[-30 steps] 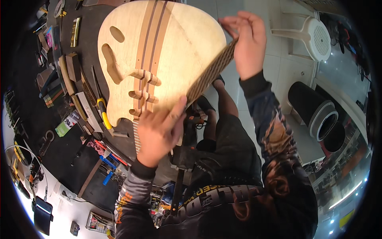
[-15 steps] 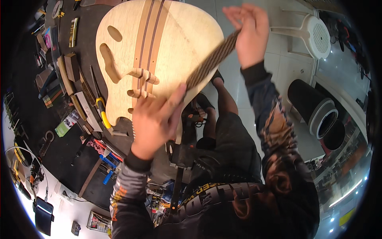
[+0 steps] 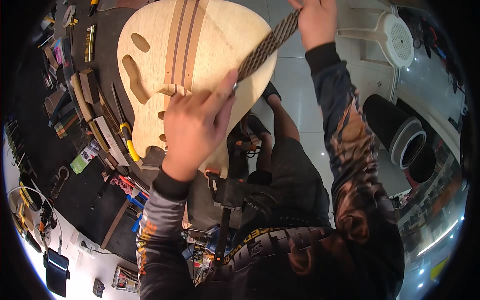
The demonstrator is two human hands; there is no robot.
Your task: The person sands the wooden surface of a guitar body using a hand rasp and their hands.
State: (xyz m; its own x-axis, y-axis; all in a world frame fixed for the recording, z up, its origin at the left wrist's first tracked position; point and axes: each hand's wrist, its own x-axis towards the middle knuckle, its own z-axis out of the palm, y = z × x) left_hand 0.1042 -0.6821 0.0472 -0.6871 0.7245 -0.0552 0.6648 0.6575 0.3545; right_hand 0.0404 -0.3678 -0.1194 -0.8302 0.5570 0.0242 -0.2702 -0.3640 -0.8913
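A pale wooden guitar body (image 3: 225,40) with darker stripes down its middle lies on the workbench, with routed hollows and cut-outs on its left side. Slanting over its right edge is a dark, coarse-toothed rasp (image 3: 270,47). My left hand (image 3: 195,132) is closed round the rasp's near end, index finger stretched along it; its grip hides that end. At the top right, my right hand (image 3: 318,25) holds the far end, its fingertips partly cut off by the picture's edge. A black bar clamp (image 3: 231,192) with orange parts stands by the body's lower end.
On the dark workbench (image 3: 45,140) at left lie a yellow-handled saw (image 3: 127,132), wood blocks (image 3: 90,85) and several other tools. A white plastic stool (image 3: 400,42) and a black cylinder (image 3: 392,125) stand on the tiled floor at right. My legs are below the body.
Both hands have shifted with the rasp: my right hand has gone up toward the picture's top edge, and my left hand slightly up the body. The rasp stays in both hands.
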